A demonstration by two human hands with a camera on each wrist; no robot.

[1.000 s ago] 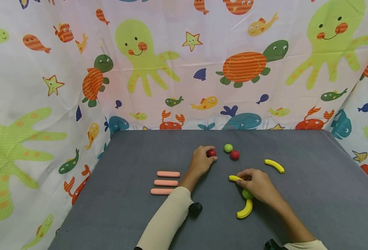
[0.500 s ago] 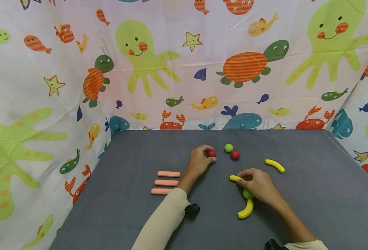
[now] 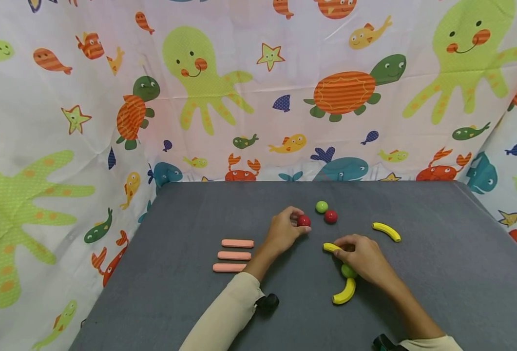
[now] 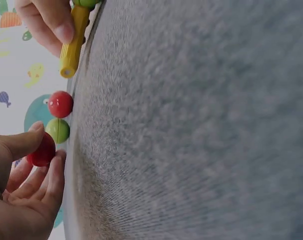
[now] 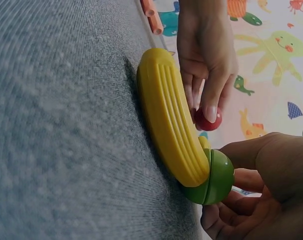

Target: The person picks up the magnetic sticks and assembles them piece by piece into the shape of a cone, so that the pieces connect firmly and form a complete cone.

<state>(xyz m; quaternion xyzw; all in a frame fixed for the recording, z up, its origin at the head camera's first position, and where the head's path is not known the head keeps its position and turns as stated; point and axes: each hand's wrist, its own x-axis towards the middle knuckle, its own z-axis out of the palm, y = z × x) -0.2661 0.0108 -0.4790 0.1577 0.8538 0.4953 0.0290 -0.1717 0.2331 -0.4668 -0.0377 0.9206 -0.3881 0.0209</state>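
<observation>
My left hand pinches a red ball between thumb and fingers; the left wrist view shows the same red ball held there. My right hand grips a yellow banana piece by its right part, which the fingers hide. Just below that hand lies a green ball, with a second banana piece under it, curving down to the left. In the right wrist view this banana rests against the green ball.
A light green ball and another red ball sit together beyond my hands. Another banana piece lies to the right. Three pink sticks are stacked in rows left of my left forearm. A patterned curtain surrounds the grey table.
My left hand has shifted slightly right and nearer with the red ball, closer to the other red ball. My right hand stays in place on the banana piece.
</observation>
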